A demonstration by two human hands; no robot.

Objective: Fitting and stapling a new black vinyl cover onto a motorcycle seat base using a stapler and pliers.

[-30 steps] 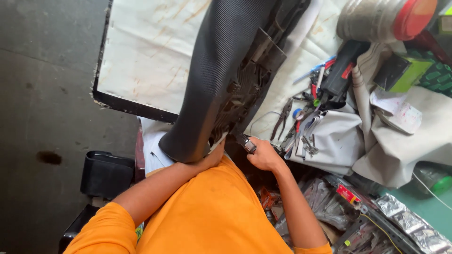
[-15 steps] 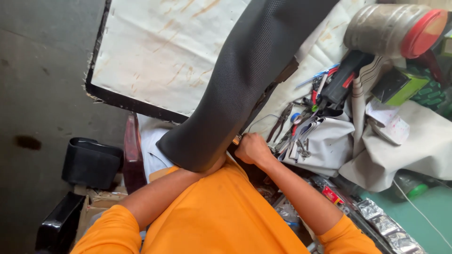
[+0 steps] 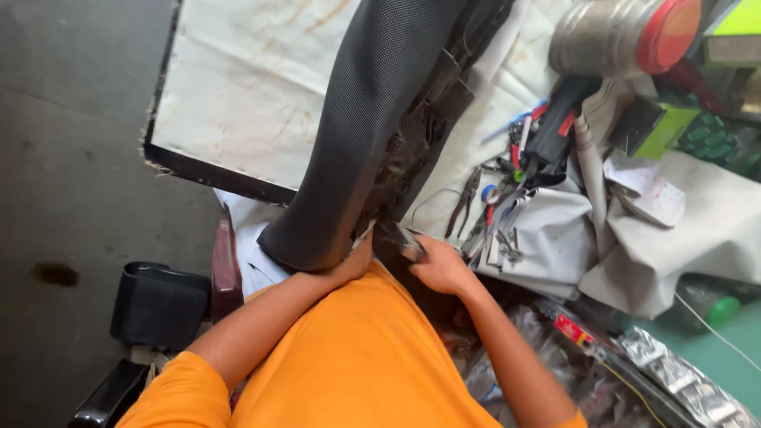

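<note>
Right hand (image 3: pixel 440 268) grips a small dark tool (image 3: pixel 403 241) at frame centre, fingers closed on it. Left hand (image 3: pixel 354 261) presses the black mesh panel's (image 3: pixel 372 119) lower end; its grip can't be made out.

A green and black box (image 3: pixel 652 127) sits at upper right, beside a white paper label (image 3: pixel 646 190). Silver foil packets (image 3: pixel 682 380) lie at lower right.

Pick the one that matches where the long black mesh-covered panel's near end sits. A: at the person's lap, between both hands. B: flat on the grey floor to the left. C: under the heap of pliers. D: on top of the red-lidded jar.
A: the mesh panel slopes down to the lap, left hand against its lower end, right hand beside it gripping a small tool.
</note>
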